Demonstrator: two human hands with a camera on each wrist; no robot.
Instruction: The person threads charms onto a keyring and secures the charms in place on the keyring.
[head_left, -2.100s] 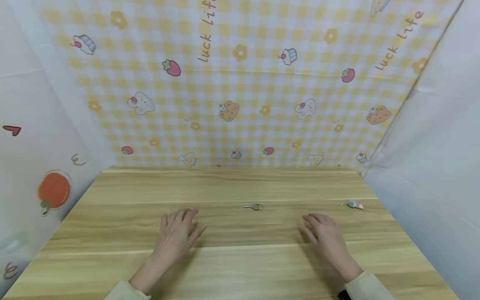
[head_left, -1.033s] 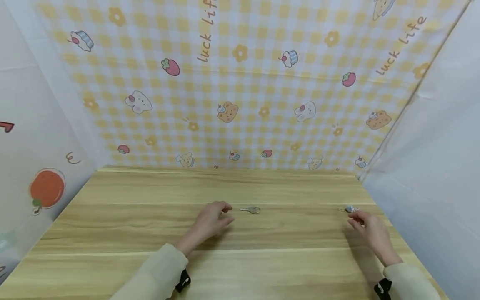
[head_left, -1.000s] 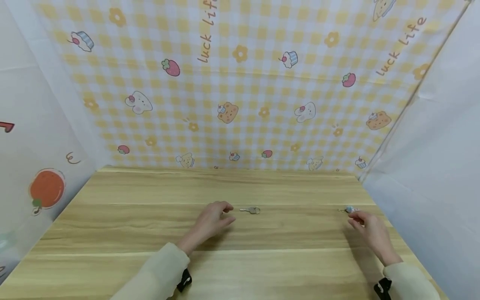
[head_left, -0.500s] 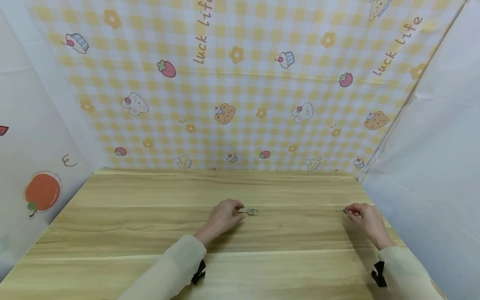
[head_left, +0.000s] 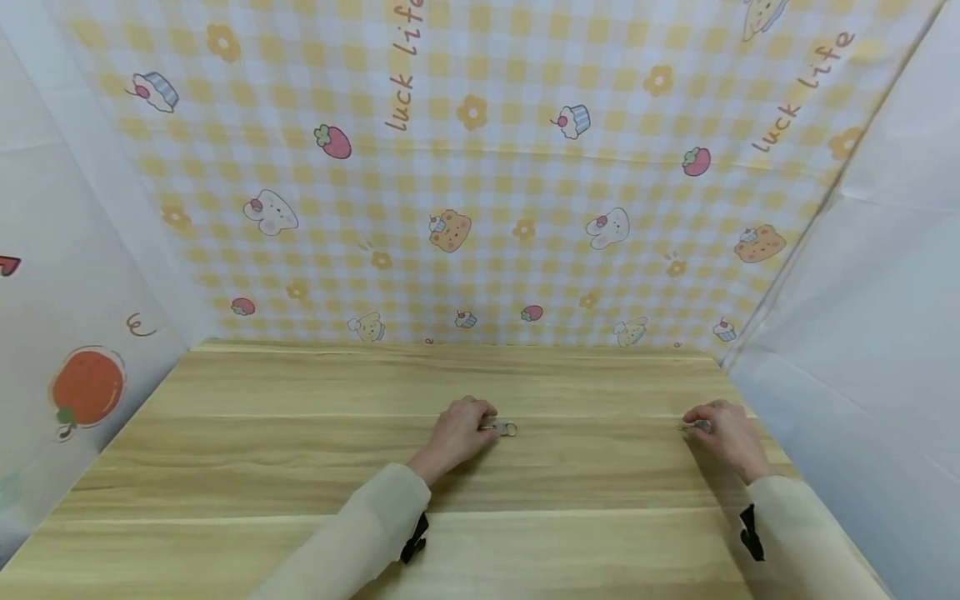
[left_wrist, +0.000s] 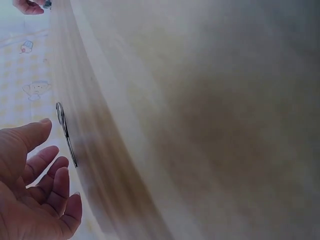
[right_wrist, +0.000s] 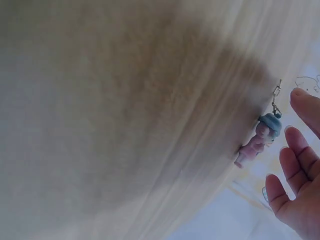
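Observation:
A small metal key [head_left: 501, 428] with a ring at its right end lies flat on the wooden table. My left hand [head_left: 457, 433] is at the key's left end, thumb and forefinger on either side of the blade. In the left wrist view, a gap shows between those fingers and the key [left_wrist: 70, 147]. A figurine keychain [right_wrist: 260, 140], blue-capped and pink-bodied with a short chain, lies on the table to the right. Around it, my right hand [head_left: 727, 433] spreads thumb and fingers; in the right wrist view the fingertips stand just beside the figurine.
The wooden table [head_left: 300, 467] reaches back to a yellow checked cloth [head_left: 480, 183] hung behind it. White sheets [head_left: 885, 275] enclose both sides, with the right one close beyond my right hand.
Both hands have moved out over the table: the left went rightward to the key, the right went rightward to the figurine keychain. Key and keychain lie about where they were.

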